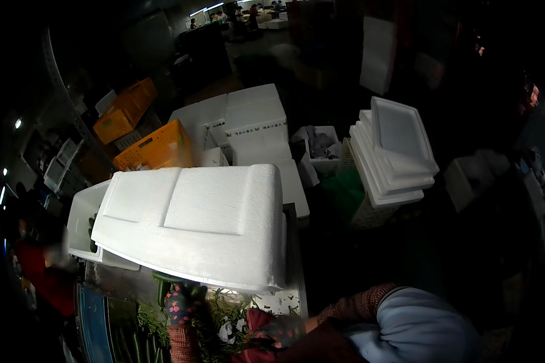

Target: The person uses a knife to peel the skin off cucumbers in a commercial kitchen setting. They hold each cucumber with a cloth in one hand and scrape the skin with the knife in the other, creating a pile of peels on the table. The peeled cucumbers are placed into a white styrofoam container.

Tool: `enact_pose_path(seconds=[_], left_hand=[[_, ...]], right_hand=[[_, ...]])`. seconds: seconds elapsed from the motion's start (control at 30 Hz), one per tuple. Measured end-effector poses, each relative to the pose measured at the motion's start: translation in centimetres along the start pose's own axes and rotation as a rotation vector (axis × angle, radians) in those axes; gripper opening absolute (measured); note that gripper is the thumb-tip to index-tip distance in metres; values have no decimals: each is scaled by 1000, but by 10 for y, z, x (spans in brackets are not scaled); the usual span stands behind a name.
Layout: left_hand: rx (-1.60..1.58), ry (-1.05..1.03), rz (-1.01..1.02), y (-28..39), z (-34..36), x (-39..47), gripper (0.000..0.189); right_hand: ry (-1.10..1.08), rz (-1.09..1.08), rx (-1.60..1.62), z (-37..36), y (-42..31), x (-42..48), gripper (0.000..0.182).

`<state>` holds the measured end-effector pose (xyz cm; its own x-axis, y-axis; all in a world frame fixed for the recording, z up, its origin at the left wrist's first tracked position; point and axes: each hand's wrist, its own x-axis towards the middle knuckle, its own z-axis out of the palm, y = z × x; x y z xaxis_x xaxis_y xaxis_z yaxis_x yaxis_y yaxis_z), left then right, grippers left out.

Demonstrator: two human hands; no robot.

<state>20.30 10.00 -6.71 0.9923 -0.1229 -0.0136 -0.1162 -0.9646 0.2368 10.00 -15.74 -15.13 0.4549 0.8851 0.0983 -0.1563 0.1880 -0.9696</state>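
Observation:
My left hand (180, 301), in a dark floral glove, is beside green cucumbers (162, 290) under the near edge of a large white foam box (195, 218). Its fingers are in shadow, so I cannot tell whether it grips anything. My right hand (279, 331), also in a floral glove, is low over the work surface by dark red cloth (258, 317); its grip is unclear. Thin green beans (152, 320) and crumpled white scraps (227, 332) lie between and around the hands. More long cucumbers (138, 347) are at the lower left.
Behind the large box are an open foam box (82, 218) with cucumbers, orange crates (156, 145) and stacked white foam boxes (256, 113). Foam lids (402, 136) rest on a basket (374, 215) at the right. A person in red (45, 272) is at the left.

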Motion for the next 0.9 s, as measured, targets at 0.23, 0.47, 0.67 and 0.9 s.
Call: enact_pose_path(seconds=[0.23,0.47,0.67,0.9], left_hand=[[-580,372,-99,-43,14,-56,83],[-2475,308,-129,24,-38,-113,48],[-2883,431,-234,47,-26,-154,38],[-2721,458,-137,73,-10,-171,50]], right_hand=[[-58,22,-383,10,-11,4,62],[73,67,271,29,-19,2,50],[185,226,602,31,-29,3,41],[110,197,772,25,-27,15,35]])
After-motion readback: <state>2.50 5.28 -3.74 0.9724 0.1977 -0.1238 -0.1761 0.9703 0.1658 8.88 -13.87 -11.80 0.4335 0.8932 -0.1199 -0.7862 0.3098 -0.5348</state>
